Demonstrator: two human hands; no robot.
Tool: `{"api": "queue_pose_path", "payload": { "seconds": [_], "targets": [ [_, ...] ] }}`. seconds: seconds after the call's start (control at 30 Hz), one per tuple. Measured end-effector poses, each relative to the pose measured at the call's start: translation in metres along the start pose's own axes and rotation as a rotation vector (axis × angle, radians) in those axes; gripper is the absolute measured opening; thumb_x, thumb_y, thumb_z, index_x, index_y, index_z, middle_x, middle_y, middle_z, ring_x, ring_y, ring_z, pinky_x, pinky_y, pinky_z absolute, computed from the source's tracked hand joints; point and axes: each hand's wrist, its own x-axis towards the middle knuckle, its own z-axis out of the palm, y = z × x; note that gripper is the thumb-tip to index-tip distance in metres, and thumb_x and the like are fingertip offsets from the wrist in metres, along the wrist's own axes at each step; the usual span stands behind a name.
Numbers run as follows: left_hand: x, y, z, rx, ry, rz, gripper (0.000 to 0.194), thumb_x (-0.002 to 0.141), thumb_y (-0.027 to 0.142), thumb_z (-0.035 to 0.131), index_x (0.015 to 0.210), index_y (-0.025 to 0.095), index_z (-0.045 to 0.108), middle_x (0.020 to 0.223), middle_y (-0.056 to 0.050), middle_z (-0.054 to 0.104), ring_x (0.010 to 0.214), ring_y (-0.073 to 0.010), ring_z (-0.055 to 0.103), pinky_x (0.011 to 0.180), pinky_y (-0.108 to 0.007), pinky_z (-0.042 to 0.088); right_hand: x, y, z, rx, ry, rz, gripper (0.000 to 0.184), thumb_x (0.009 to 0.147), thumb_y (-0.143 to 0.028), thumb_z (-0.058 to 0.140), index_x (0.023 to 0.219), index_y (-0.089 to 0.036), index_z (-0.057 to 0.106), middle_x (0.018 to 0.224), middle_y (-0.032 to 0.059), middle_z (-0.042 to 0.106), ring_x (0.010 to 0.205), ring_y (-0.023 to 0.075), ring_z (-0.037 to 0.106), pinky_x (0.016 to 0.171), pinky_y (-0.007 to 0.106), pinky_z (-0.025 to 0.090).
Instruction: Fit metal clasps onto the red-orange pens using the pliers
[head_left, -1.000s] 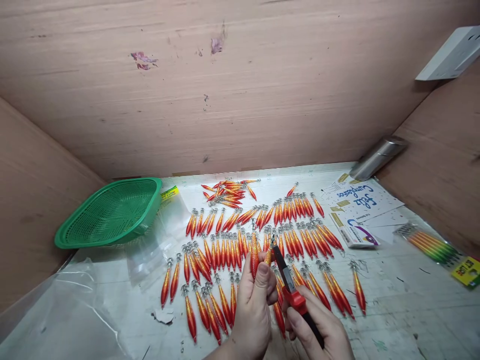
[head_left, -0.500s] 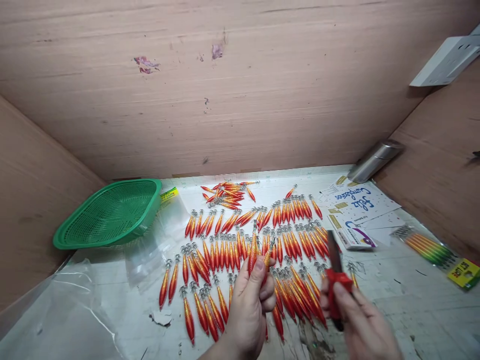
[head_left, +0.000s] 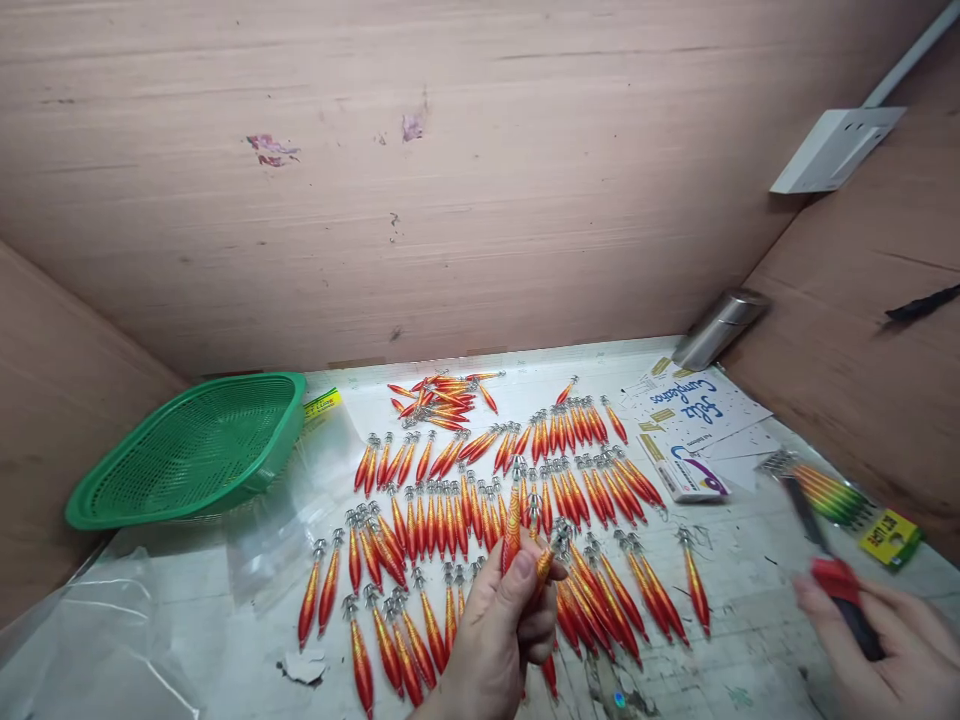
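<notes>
My left hand (head_left: 499, 630), low in the middle, is closed around at least two orange-red squid jigs (head_left: 513, 525), their hooked ends up. Its palm hides their lower ends. Over at the lower right my right hand (head_left: 889, 650) grips a red-and-black tool (head_left: 836, 582) with a long dark end. Motion blur keeps me from telling its exact kind. Rows of similar squid jigs (head_left: 435, 520) cover the table around and beyond my left hand, most with hooks pointing away from me. A looser pile of jigs (head_left: 442, 398) lies near the back wall.
At left sit a green basket (head_left: 289, 440) and clear plastic bags (head_left: 97, 640). Toward the right are printed cards (head_left: 712, 410), a small box (head_left: 681, 470), a packaged lure set (head_left: 847, 505) and a metal flask (head_left: 720, 328). Boards (head_left: 360, 230) wall in the table.
My right hand has moved right with the tool, away from my left hand, uncovering jigs on the right. The left hand still holds its jigs. The view has shifted slightly.
</notes>
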Motion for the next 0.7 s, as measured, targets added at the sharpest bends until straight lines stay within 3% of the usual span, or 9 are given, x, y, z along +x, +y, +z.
{"api": "queue_pose_path", "payload": {
  "seconds": [0.1, 0.17, 0.3, 0.4, 0.53, 0.63, 0.7],
  "targets": [
    [-0.004, -0.002, 0.0, 0.092, -0.05, 0.001, 0.053, 0.065, 0.065, 0.079, 0.08, 0.019, 0.057, 0.059, 0.008, 0.045, 0.044, -0.0027, 0.022, 0.044, -0.02, 0.015, -0.011, -0.075, -0.009, 0.291, -0.15, -0.191, 0.033, 0.089, -0.053, 0.054, 0.086, -0.025, 0.07, 0.099, 0.0061, 0.072, 0.085, 0.0223, 0.071, 0.066, 0.026, 0.056],
    [-0.008, -0.001, 0.003, 0.16, -0.05, 0.018, 0.052, 0.069, 0.065, 0.077, 0.081, 0.019, 0.059, 0.057, 0.008, 0.043, 0.047, -0.0045, 0.025, 0.047, -0.021, 0.017, -0.018, -0.115, -0.012, 0.439, -0.297, -0.353, 0.021, 0.091, -0.041, 0.058, 0.09, -0.024, 0.071, 0.105, 0.0056, 0.071, 0.092, 0.0196, 0.072, 0.075, 0.02, 0.057],
    [-0.016, 0.001, 0.006, 0.272, -0.03, 0.052, 0.053, 0.071, 0.07, 0.071, 0.084, 0.02, 0.061, 0.054, 0.009, 0.037, 0.047, -0.0072, 0.025, 0.05, -0.024, 0.022, -0.029, -0.156, -0.013, 0.606, -0.407, -0.469, 0.013, 0.092, -0.03, 0.059, 0.09, -0.024, 0.071, 0.103, 0.0062, 0.07, 0.094, 0.0191, 0.071, 0.081, 0.018, 0.056],
    [-0.017, 0.002, 0.007, 0.476, 0.055, 0.209, 0.049, 0.076, 0.069, 0.066, 0.084, 0.02, 0.066, 0.063, 0.002, 0.047, 0.058, -0.0129, 0.04, 0.057, -0.026, 0.033, -0.03, -0.149, -0.006, 0.616, -0.39, -0.412, 0.016, 0.092, -0.032, 0.059, 0.089, -0.024, 0.072, 0.103, 0.0066, 0.069, 0.094, 0.0192, 0.071, 0.082, 0.019, 0.055],
    [-0.012, 0.001, 0.009, 0.76, 0.157, 0.507, 0.043, 0.088, 0.062, 0.056, 0.081, 0.021, 0.068, 0.084, -0.007, 0.055, 0.084, -0.0225, 0.051, 0.079, -0.033, 0.04, -0.024, -0.111, 0.005, 0.528, -0.312, -0.267, 0.02, 0.09, -0.039, 0.062, 0.091, -0.022, 0.073, 0.106, 0.0072, 0.07, 0.097, 0.019, 0.072, 0.081, 0.016, 0.055],
    [-0.008, -0.004, 0.009, 0.874, 0.186, 0.547, 0.04, 0.093, 0.056, 0.05, 0.08, 0.021, 0.064, 0.085, -0.005, 0.049, 0.083, -0.0227, 0.052, 0.075, -0.033, 0.041, -0.021, -0.092, 0.003, 0.483, -0.302, -0.229, 0.024, 0.088, -0.043, 0.063, 0.09, -0.022, 0.075, 0.107, 0.0079, 0.072, 0.096, 0.0202, 0.073, 0.078, 0.016, 0.056],
    [-0.007, -0.009, 0.007, 0.94, 0.216, 0.567, 0.037, 0.096, 0.052, 0.046, 0.082, 0.021, 0.062, 0.087, -0.005, 0.048, 0.083, -0.0226, 0.052, 0.073, -0.032, 0.041, -0.026, -0.094, -0.004, 0.504, -0.327, -0.242, 0.025, 0.088, -0.044, 0.062, 0.089, -0.023, 0.076, 0.109, 0.0085, 0.072, 0.097, 0.0222, 0.073, 0.08, 0.02, 0.057]
  ]
}}
